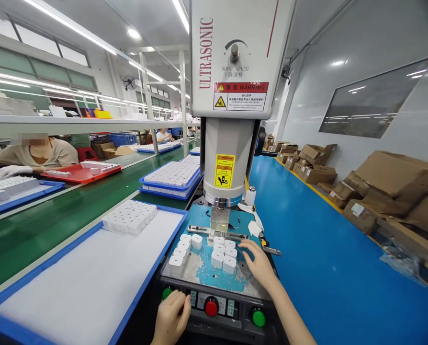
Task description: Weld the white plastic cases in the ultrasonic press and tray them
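My left hand [171,316] rests curled on the control panel of the ultrasonic welder [235,57], its fingers on or just beside the left green button [167,293]. My right hand [259,261] lies on the worn blue worktable [203,273], fingers spread and touching nothing I can name, right of a cluster of small white plastic housings [224,253]. Another row of white housings [183,247] lies to the left. The welding horn [220,218] stands over a fixture behind them. A red button [211,307] and a right green button [258,317] sit on the panel.
A blue-rimmed tray [92,282] at my left carries a block of white housings [129,216]. Stacked blue trays [173,177] stand behind it beside a green conveyor [56,215]. A person in white gloves sits at the far left. Cardboard boxes [379,191] line the blue floor on the right.
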